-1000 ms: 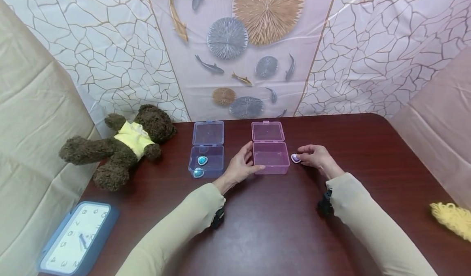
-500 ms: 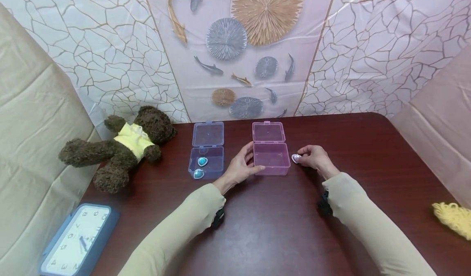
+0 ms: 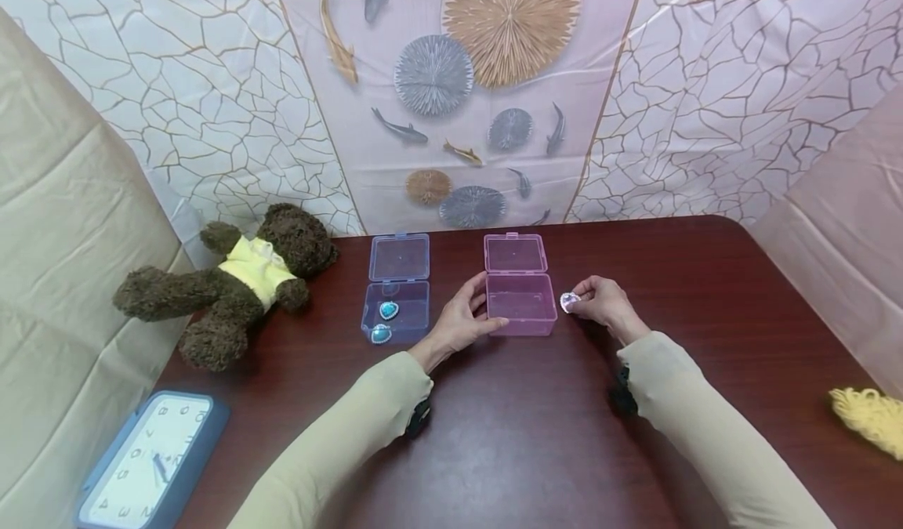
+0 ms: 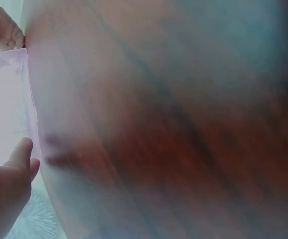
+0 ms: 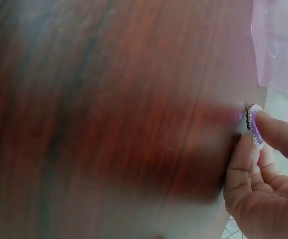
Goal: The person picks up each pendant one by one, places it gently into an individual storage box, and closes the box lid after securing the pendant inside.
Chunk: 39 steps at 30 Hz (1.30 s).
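A pink see-through plastic box (image 3: 522, 327) stands on the table with its lid (image 3: 516, 253) raised back. My left hand (image 3: 460, 316) holds it by the left side, thumb at the front corner and fingers along the side. Just right of the box, my right hand (image 3: 608, 306) pinches a purple heart-shaped gem (image 3: 568, 302) with a beaded silver rim. The right wrist view shows this gem (image 5: 255, 128) edge-on between thumb and fingers. To the left, a blue see-through box (image 3: 416, 333) has its lid up, with two turquoise heart gems (image 3: 389, 309) at it, the front one by its wall.
A brown teddy bear (image 3: 236, 290) in a yellow top lies at the left. In front of it is a blue-framed clock (image 3: 144, 462). Yellow yarn (image 3: 869, 419) lies at the right edge. A patterned curtain (image 3: 451, 121) hangs behind the dark wooden table (image 3: 522, 435).
My right hand has taken the purple gem between its fingertips and tilted it up from the tabletop. My left hand stays at the pink box.
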### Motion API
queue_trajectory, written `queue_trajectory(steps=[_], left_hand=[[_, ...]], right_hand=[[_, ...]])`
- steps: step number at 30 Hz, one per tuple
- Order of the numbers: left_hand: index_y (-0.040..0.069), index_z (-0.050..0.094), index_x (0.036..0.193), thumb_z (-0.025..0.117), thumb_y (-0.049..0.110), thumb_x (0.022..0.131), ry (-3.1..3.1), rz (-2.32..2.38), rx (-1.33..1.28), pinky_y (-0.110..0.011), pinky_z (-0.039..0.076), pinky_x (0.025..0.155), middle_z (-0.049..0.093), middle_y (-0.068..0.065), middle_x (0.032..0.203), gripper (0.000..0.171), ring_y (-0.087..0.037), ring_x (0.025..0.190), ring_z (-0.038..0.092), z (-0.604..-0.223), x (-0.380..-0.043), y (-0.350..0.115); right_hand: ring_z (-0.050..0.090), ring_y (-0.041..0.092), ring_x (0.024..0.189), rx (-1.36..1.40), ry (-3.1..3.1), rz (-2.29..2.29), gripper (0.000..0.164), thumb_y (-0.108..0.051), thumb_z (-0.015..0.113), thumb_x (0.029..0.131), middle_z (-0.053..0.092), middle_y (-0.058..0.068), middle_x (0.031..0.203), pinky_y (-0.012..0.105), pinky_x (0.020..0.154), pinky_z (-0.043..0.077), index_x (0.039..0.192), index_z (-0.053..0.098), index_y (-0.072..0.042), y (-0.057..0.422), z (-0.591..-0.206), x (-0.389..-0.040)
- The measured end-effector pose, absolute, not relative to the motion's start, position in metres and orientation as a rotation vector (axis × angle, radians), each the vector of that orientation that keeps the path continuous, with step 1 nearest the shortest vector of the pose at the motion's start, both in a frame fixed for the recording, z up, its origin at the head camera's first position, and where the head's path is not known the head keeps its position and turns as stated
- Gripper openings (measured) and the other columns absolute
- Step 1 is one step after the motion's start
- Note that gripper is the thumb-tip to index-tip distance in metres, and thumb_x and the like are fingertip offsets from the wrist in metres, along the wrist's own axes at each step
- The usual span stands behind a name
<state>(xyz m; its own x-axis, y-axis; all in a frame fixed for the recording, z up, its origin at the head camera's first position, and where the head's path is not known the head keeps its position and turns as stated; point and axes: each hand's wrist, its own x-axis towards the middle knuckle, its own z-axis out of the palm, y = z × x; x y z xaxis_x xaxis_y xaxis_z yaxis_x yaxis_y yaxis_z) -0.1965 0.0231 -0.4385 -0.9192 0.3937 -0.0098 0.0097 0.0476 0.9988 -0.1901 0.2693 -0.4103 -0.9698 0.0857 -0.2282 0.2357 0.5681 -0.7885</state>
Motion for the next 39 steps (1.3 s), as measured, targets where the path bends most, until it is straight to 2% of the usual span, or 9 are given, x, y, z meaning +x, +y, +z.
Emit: queue_trajectory(steps=[7,11,14,21,25,32,39], left_hand=[[0.007,0.025,0.148,0.072,-0.007,0.076,2.037,1.934,0.397,-0.042,0.038,0.107,0.031,-0.016,0.149,0.087,-0.031,0.135,0.037,-0.438,-0.196,0.023],[0.007,0.027,0.147,0.072,-0.006,0.077,2.058,1.926,0.395,-0.039,0.041,0.105,0.032,-0.014,0.149,0.084,-0.03,0.134,0.039,-0.437,-0.195,0.022],[0.006,0.029,0.146,0.073,-0.005,0.076,2.07,1.928,0.404,-0.038,0.042,0.104,0.034,-0.014,0.148,0.083,-0.03,0.133,0.04,-0.437,-0.195,0.021],[0.004,0.028,0.146,0.071,-0.006,0.076,2.055,1.946,0.433,-0.039,0.041,0.106,0.033,-0.016,0.148,0.083,-0.032,0.134,0.038,-0.436,-0.196,0.021],[0.003,0.025,0.147,0.07,-0.007,0.077,2.029,1.936,0.443,-0.042,0.039,0.107,0.03,-0.018,0.149,0.084,-0.034,0.135,0.036,-0.435,-0.196,0.02],[-0.003,0.022,0.146,0.069,-0.009,0.077,2.021,1.913,0.464,-0.044,0.039,0.106,0.03,-0.023,0.148,0.084,-0.037,0.134,0.035,-0.42,-0.189,0.018],[0.004,0.024,0.147,0.071,-0.006,0.077,2.054,1.917,0.448,-0.035,0.044,0.103,0.032,-0.015,0.149,0.085,-0.03,0.133,0.039,-0.437,-0.196,0.021]], right_hand=[[0.057,0.003,0.06,0.252,2.449,-1.645,0.024,0.005,0.06,0.087,0.053,0.0,0.071,0.019,0.059,0.056,0.103,0.045,0.013,0.271,-0.41,-0.191],[0.061,0.002,0.062,0.276,2.279,-1.945,0.02,0.007,0.055,0.089,0.056,-0.003,0.073,0.021,0.065,0.058,0.106,0.043,0.011,0.271,-0.402,-0.192],[0.063,0.002,0.068,0.238,2.241,-2.078,0.022,0.005,0.055,0.09,0.058,-0.005,0.077,0.021,0.07,0.058,0.109,0.045,0.008,0.266,-0.39,-0.194],[0.063,0.007,0.073,-0.02,2.191,-1.913,0.039,0.002,0.058,0.09,0.061,-0.001,0.086,0.023,0.074,0.058,0.123,0.043,0.014,0.233,-0.372,-0.201],[0.066,0.01,0.071,-0.094,2.096,-1.822,0.035,0.006,0.056,0.089,0.062,0.003,0.083,0.028,0.073,0.059,0.12,0.042,0.018,0.215,-0.375,-0.204],[0.06,0.007,0.069,-0.124,2.117,-1.678,0.034,0.006,0.053,0.091,0.059,0.001,0.082,0.019,0.066,0.057,0.122,0.047,0.018,0.197,-0.389,-0.21],[0.058,0.009,0.065,-0.093,2.118,-1.601,0.024,0.009,0.05,0.089,0.059,0.004,0.079,0.019,0.061,0.054,0.112,0.047,0.017,0.19,-0.397,-0.215]])
